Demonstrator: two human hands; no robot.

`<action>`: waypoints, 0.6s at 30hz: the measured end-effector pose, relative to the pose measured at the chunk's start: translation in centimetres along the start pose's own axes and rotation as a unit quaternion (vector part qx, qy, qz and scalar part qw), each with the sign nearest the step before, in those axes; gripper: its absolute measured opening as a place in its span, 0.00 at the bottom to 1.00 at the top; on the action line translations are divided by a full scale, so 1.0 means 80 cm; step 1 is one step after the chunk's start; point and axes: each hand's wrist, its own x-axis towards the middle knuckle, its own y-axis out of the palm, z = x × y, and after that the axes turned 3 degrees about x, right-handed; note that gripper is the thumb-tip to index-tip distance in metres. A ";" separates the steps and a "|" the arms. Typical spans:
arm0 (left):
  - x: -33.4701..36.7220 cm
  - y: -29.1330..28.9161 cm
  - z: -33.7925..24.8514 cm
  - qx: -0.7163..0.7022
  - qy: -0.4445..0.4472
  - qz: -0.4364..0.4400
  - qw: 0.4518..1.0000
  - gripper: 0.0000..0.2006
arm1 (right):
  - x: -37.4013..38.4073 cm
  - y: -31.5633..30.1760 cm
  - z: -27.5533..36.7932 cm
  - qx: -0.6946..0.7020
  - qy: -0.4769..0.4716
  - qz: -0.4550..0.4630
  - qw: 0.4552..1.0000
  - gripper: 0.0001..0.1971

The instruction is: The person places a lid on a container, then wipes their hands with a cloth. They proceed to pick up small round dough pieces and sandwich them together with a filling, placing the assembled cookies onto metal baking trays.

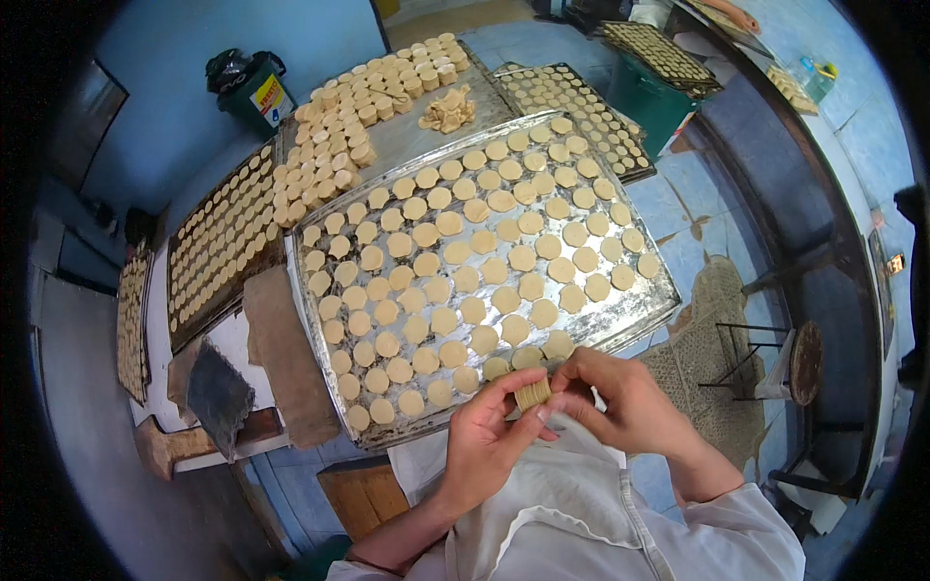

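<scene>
A short stack of thin, pale dough discs (pixel 531 395) lies sideways in my left hand (pixel 484 441), gripped between thumb and fingers. My right hand (pixel 625 402) pinches at the right end of that stack; whether a single disc is parted from it cannot be made out. Both hands are over the near edge of a large metal baking tray (pixel 635 315). Rows of flat round dough discs (pixel 472 310) cover most of the tray, with bare shiny metal along its right side.
Stacked dough discs (pixel 325 145) and a heap of dough scraps (pixel 448 109) sit on a metal sheet behind. Filled trays stand left (pixel 223 232) and far right (pixel 572 107). A brown cloth (pixel 286 353) hangs at left. A round-topped stool (pixel 806 363) stands right; another person's hand (pixel 741 17) shows at top right.
</scene>
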 end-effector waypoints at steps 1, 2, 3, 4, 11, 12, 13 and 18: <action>0.002 0.003 0.000 0.004 0.000 -0.004 1.000 0.20 | 0.001 -0.001 -0.016 0.003 -0.043 -0.047 0.998 0.06; 0.003 0.005 0.000 0.007 0.000 -0.010 1.000 0.20 | 0.003 -0.009 -0.023 -0.067 -0.014 -0.077 0.995 0.07; 0.005 0.006 -0.001 0.010 0.000 -0.015 1.000 0.20 | 0.008 -0.019 -0.028 -0.137 0.017 -0.106 0.985 0.07; 0.008 0.009 -0.002 0.009 0.001 -0.012 1.000 0.20 | 0.010 -0.028 -0.035 -0.207 0.049 -0.136 0.968 0.07; 0.025 0.016 -0.002 0.008 0.017 0.016 1.000 0.20 | -0.001 -0.024 -0.016 -0.007 0.010 -0.061 0.998 0.08; 0.026 0.018 -0.003 0.008 0.016 0.018 1.000 0.20 | -0.002 -0.022 -0.023 -0.017 0.005 -0.089 0.996 0.08; 0.027 0.020 -0.003 0.010 0.015 0.019 1.000 0.20 | -0.001 -0.029 -0.029 -0.029 0.064 -0.086 0.994 0.09; 0.033 0.021 0.000 0.020 0.013 0.041 0.999 0.20 | -0.009 -0.032 -0.017 0.008 -0.008 -0.041 0.999 0.08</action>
